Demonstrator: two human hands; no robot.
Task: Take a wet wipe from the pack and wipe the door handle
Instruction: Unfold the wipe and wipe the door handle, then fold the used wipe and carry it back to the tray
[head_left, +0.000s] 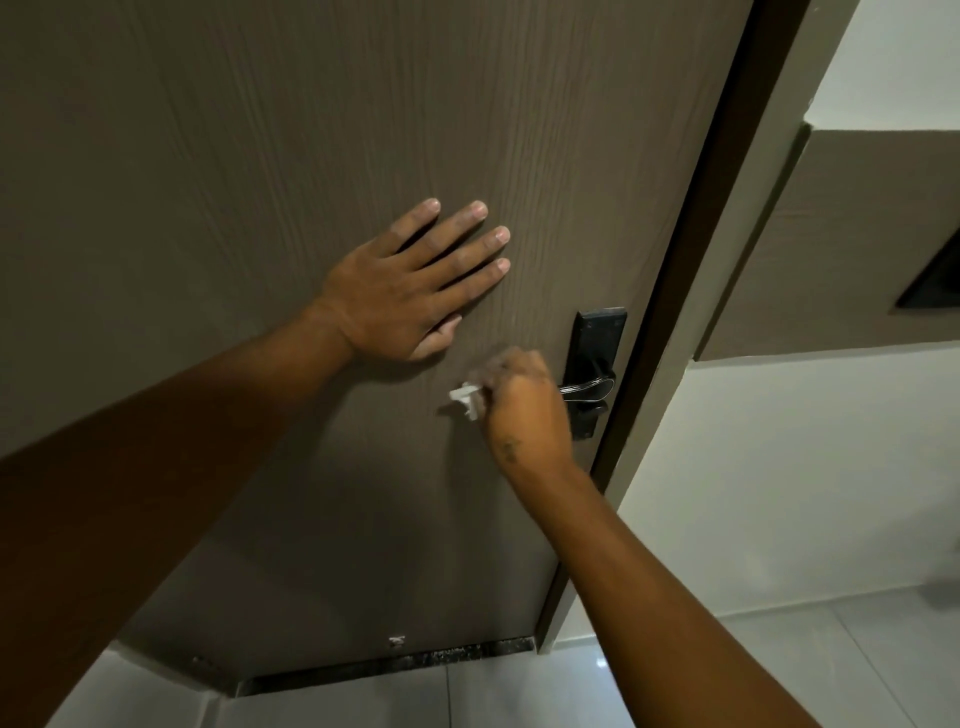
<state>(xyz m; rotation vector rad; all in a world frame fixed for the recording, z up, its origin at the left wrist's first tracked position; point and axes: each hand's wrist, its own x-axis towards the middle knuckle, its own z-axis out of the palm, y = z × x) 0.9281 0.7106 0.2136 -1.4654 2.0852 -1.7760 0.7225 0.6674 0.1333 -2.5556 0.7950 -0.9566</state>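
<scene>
My right hand (524, 408) is closed around the free end of the black lever door handle (589, 387), with a white wet wipe (467, 399) bunched in its grip and sticking out at the left. The lever joins a black backplate (596, 338) near the door's right edge. My left hand (410, 283) lies flat on the brown wood-grain door (260, 156), fingers spread, up and left of the handle. The wipe pack is not in view.
A dark door frame (691, 270) runs down the right side of the door. Beyond it are a white wall (805, 467) and a brown panel (857, 234). Pale floor tiles (519, 696) and a dark threshold strip lie below.
</scene>
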